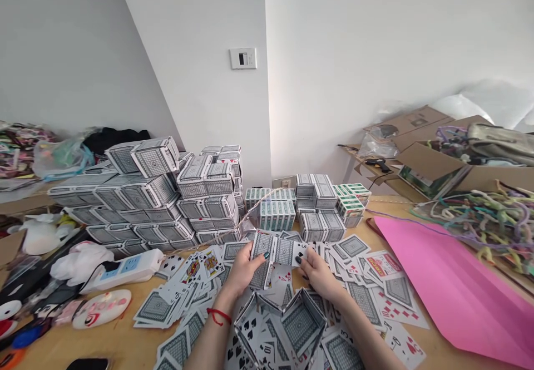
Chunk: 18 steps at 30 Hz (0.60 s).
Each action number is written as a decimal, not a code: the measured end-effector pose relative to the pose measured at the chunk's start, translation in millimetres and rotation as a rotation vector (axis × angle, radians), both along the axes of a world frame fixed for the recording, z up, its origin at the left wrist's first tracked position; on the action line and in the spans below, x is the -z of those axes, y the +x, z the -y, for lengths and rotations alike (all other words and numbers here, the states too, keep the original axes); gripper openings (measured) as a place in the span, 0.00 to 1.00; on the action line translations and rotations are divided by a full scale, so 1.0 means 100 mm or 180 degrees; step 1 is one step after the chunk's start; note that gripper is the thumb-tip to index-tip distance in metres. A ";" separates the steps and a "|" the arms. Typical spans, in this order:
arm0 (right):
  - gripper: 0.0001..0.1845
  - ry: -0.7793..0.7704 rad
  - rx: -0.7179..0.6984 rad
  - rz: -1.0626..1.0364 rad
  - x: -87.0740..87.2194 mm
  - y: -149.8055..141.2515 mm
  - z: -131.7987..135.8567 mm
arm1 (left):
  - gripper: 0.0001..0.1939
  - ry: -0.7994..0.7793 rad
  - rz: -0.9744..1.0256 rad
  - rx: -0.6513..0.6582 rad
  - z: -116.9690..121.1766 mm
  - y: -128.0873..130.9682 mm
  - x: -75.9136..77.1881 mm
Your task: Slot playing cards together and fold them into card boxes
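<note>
Playing cards [284, 252] stretch between the left hand [245, 269], thumb clamped over them, and the right hand [317, 274], pinching their right end, just beyond a near heart-shaped card frame [317, 307].

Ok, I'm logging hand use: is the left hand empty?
No, the left hand holds playing cards, its thumb lying across their patterned backs.

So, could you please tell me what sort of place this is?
Probably an indoor craft workspace: a wooden table strewn with playing cards, stacked card-covered blocks, and a large pink sheet.
</note>
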State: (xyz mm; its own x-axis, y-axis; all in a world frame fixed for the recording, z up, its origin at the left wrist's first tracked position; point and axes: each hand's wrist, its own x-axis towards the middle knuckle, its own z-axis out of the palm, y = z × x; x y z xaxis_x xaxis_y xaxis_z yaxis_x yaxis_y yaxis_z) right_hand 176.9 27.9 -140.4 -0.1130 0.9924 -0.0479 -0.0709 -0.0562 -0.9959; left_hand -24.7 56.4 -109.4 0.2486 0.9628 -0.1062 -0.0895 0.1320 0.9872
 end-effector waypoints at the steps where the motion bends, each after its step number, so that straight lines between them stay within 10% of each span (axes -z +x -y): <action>1: 0.14 -0.0046 -0.0052 0.0046 0.00 0.00 0.00 | 0.15 0.0004 0.0005 0.0005 0.00 0.01 0.00; 18: 0.17 -0.0077 -0.0260 0.0311 -0.03 -0.05 0.06 | 0.19 0.0164 -0.0114 0.0051 -0.01 -0.01 0.05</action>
